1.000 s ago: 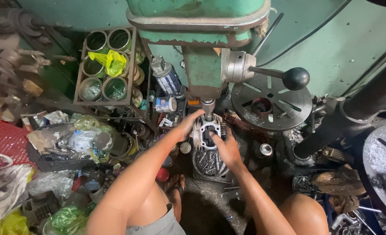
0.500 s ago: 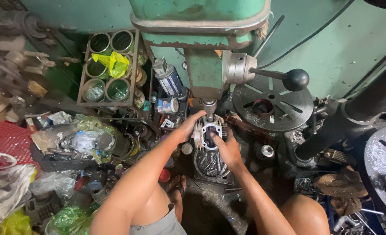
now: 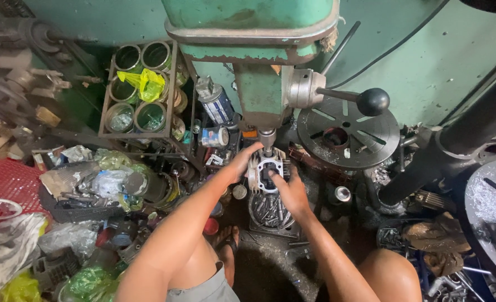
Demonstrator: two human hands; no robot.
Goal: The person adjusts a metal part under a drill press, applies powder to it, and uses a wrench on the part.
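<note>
Red basket [image 3: 7, 184] sat far left, metal rack of cans [image 3: 139, 89] behind clutter. Left hand [image 3: 241, 163] was curled on left edge of finned metal part [image 3: 266, 174], gripping it. Part sat right under spindle of green drill press [image 3: 259, 61]. Right hand [image 3: 290, 192] wrapped its lower right side, fingers closed on it. Round slotted plate [image 3: 348, 134] off to right.

silver finned metal casting [image 3: 264, 173] with central bore, upright beneath drill spindle, held both sides
</note>
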